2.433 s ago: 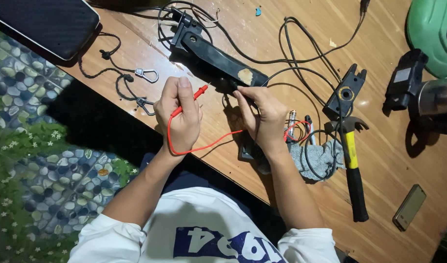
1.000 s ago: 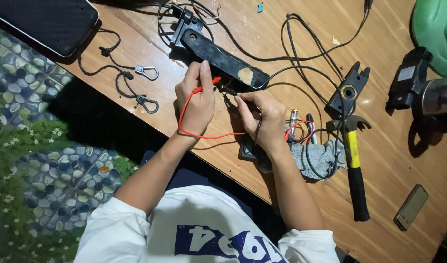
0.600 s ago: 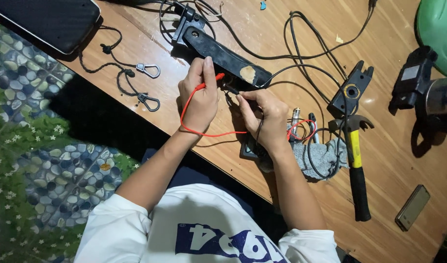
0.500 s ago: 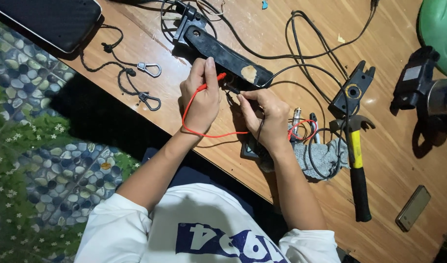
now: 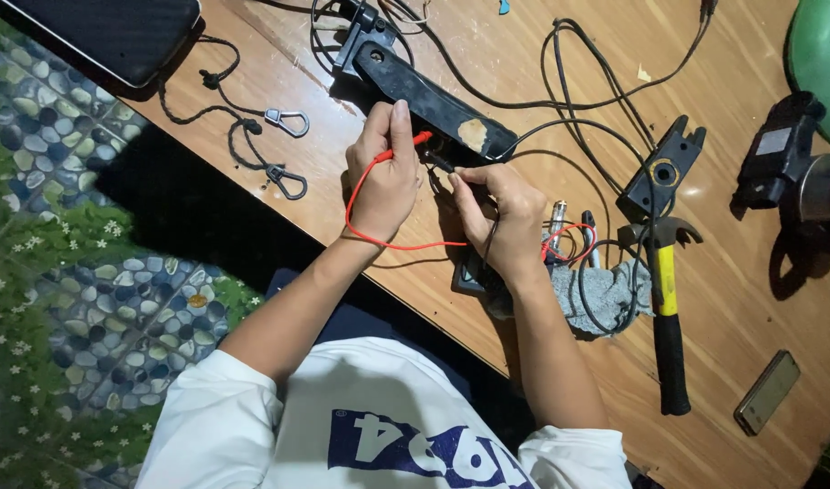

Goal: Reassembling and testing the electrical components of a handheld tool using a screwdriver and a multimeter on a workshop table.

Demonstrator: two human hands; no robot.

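Two hands meeting over wooden surface (image 5: pixel 723 299): left hand (image 5: pixel 385 172) pinching thin red test probe (image 5: pixel 404 147), right hand (image 5: pixel 501 213) gripping slim black probe (image 5: pixel 439 163), tips nearly touching.

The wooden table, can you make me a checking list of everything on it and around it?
Surface: wooden table, worn.
Job's things: red probe in left hand; black probe in right hand; long black part.
Clutter: hammer, grey rag, phone, two snap hooks.
Grippers: both hands pinch probes.
Cables: red lead, black cables.
Surroundings: pebble floor, plants.
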